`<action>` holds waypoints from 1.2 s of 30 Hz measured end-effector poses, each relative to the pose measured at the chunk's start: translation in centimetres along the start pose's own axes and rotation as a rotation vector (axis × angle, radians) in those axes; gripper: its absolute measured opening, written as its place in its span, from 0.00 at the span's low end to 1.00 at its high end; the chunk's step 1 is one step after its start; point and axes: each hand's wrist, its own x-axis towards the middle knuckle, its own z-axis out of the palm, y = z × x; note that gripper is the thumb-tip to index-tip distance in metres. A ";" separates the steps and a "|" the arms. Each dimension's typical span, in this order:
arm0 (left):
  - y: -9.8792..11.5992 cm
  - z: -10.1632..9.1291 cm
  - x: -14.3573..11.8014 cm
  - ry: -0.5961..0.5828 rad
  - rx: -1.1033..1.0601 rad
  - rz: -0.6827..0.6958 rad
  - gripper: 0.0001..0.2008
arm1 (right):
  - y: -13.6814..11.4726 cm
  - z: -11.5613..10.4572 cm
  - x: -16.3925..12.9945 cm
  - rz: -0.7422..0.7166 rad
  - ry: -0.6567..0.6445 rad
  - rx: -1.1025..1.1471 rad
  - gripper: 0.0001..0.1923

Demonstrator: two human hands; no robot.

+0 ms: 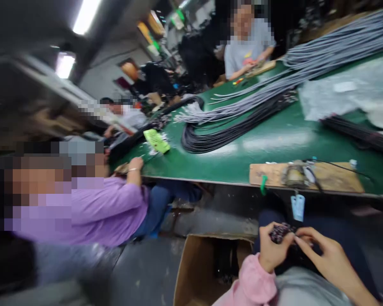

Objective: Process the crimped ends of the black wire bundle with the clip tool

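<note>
Left hand (272, 250) grips a dark cluster of small parts (281, 232) — right hand (322, 253) pinches its far end. Cardboard box (207, 267) stands open just beside them — green table (274, 140) carries grey cables (306, 59) and black cables (230, 131).

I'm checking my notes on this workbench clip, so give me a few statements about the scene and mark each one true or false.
1. The left hand holds a small dark bundle. True.
2. The right hand rests on the green table. False: it is below the table edge, at the bundle.
3. An open cardboard box sits below the hands. True.
4. The table top is red. False: green.
5. A wooden board lies at the table's near edge. True.
</note>
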 end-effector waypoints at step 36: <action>6.3 -1.8 1.0 -0.322 0.097 0.067 0.04 | -2.8 0.5 2.8 0.331 -0.127 0.983 0.13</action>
